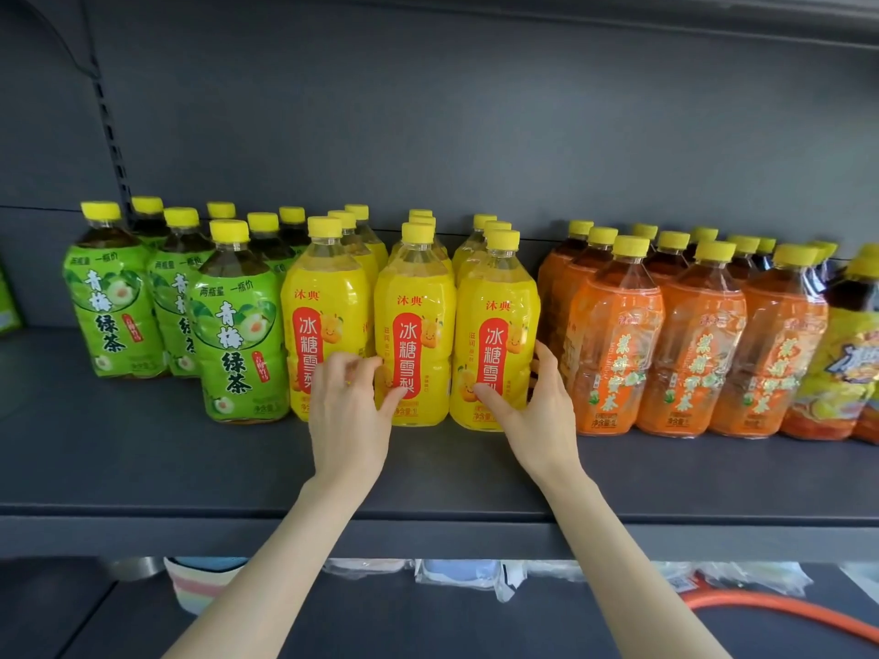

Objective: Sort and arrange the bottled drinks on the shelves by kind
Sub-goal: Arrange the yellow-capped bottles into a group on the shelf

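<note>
Three kinds of bottles with yellow caps stand in rows on the dark shelf [142, 449]. Green-label tea bottles [238, 335] are at the left, yellow pear-drink bottles [414, 335] in the middle and orange-label bottles [694, 344] at the right. My left hand [349, 411] rests low on the front of the yellow row, its fingers on the left front bottle [323, 306] and its thumb on the middle one. My right hand [540, 406] cups the right front yellow bottle [497, 325], thumb on its front and fingers around its right side.
A dark tea bottle with a yellow patterned label [851, 354] stands at the far right. A green package [7, 302] shows at the left edge. On the shelf below lie a striped cloth [200, 582], plastic-wrapped goods [471, 573] and an orange hose [780, 611].
</note>
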`<action>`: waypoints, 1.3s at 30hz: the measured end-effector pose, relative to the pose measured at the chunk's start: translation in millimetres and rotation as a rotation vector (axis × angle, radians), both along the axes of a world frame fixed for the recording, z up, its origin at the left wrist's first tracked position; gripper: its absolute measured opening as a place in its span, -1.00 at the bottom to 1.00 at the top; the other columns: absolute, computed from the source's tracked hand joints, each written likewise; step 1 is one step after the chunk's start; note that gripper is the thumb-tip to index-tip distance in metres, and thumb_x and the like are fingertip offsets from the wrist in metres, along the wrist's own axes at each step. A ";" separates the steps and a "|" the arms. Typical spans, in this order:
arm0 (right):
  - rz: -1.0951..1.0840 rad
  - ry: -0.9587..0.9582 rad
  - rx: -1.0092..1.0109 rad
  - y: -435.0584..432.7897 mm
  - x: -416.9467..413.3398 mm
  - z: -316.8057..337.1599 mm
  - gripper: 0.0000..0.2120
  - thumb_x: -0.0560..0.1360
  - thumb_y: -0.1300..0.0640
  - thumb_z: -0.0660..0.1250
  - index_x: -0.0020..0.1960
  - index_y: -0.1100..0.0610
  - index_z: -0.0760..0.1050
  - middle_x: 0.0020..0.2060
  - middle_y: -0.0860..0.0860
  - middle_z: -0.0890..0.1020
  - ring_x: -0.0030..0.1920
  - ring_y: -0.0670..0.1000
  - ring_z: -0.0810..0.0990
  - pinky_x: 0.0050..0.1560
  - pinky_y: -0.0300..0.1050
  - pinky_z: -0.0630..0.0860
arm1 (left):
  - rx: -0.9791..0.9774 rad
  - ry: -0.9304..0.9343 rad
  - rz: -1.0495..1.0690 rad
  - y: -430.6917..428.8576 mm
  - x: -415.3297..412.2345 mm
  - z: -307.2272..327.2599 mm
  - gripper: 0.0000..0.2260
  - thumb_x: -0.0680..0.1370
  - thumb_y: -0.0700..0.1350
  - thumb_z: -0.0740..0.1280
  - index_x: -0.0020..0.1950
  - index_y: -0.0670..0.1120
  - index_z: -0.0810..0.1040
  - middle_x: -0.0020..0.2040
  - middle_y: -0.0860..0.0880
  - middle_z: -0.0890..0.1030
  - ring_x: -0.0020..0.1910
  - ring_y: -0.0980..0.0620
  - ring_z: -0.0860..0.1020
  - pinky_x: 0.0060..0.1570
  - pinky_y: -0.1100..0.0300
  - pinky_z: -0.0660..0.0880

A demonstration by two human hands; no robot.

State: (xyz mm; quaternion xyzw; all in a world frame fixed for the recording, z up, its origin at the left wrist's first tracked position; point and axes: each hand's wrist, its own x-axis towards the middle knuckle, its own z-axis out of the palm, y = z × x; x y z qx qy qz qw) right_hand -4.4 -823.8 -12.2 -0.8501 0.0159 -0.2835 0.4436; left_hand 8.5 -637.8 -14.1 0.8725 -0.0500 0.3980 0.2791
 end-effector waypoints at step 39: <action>-0.088 0.165 -0.465 -1.2 -40.5 2.0 -0.51 0.58 -0.04 0.24 0.44 0.10 0.23 0.16 0.08 0.56 0.02 0.14 0.61 -0.05 0.04 0.58 | 0.095 0.113 -0.038 34.0 -38.1 2.3 -0.76 0.52 -0.04 0.33 0.11 -0.14 0.55 0.26 -0.11 0.47 0.14 -0.11 0.51 -0.12 0.00 0.51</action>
